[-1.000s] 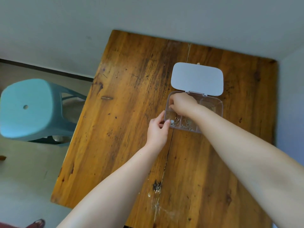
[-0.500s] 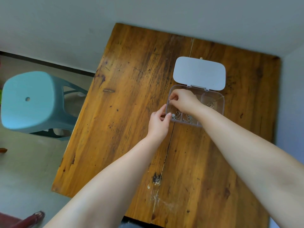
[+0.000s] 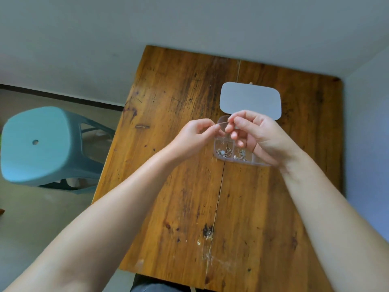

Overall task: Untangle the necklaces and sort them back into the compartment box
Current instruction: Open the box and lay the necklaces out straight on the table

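A clear compartment box (image 3: 219, 157) lies on the wooden table (image 3: 189, 186) with its white lid (image 3: 250, 100) flipped open behind it. Silver necklaces (image 3: 224, 152) sit in its front left compartment, and more chains (image 3: 240, 154) fill the one beside it. Above the box my left hand (image 3: 195, 138) and my right hand (image 3: 254, 133) pinch a thin chain (image 3: 223, 123) stretched between their fingertips. My right hand hides the right part of the box.
A teal plastic stool (image 3: 42, 144) stands on the floor left of the table. The table's far and right edges meet pale walls. A dark gap runs down the middle of the tabletop.
Both hands have lifted from the box's left compartments and come together above it, now holding a thin chain between them. The view has shifted slightly.
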